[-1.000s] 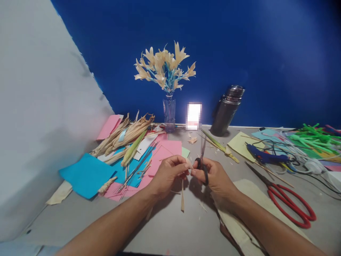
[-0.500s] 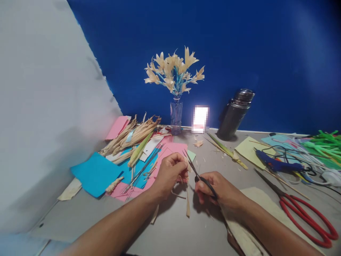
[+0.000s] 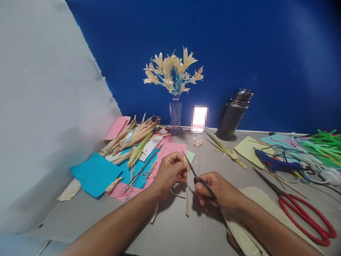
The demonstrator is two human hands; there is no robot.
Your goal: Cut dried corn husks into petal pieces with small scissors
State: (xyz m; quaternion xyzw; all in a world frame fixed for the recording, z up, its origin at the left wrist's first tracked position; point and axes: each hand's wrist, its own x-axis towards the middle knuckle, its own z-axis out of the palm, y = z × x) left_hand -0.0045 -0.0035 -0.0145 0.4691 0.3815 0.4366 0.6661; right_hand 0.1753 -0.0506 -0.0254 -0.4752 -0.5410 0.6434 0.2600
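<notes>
My left hand (image 3: 172, 172) is closed in a pinch on a small pale piece of dried corn husk (image 3: 188, 167), mostly hidden by the fingers. A narrow husk strip (image 3: 187, 207) shows just below those fingers; I cannot tell whether it hangs from them. My right hand (image 3: 213, 186) grips the handles of small dark scissors (image 3: 194, 173). Their blades point up and left, right beside the pinched husk. Whether the blades touch it is unclear. Under and behind my left hand lie pink paper sheets (image 3: 177, 147).
A bottle vase (image 3: 175, 119) of husk flowers and a dark thermos (image 3: 234, 115) stand at the back. Left lie a husk bundle (image 3: 133, 137) and blue paper (image 3: 93, 174). Right lie red-handled scissors (image 3: 306, 217), a blue glue gun (image 3: 277, 161) and green pipe cleaners (image 3: 326, 140).
The whole view has shifted very slightly. Both hands, the scissors and the husk keep almost the same places relative to one another.
</notes>
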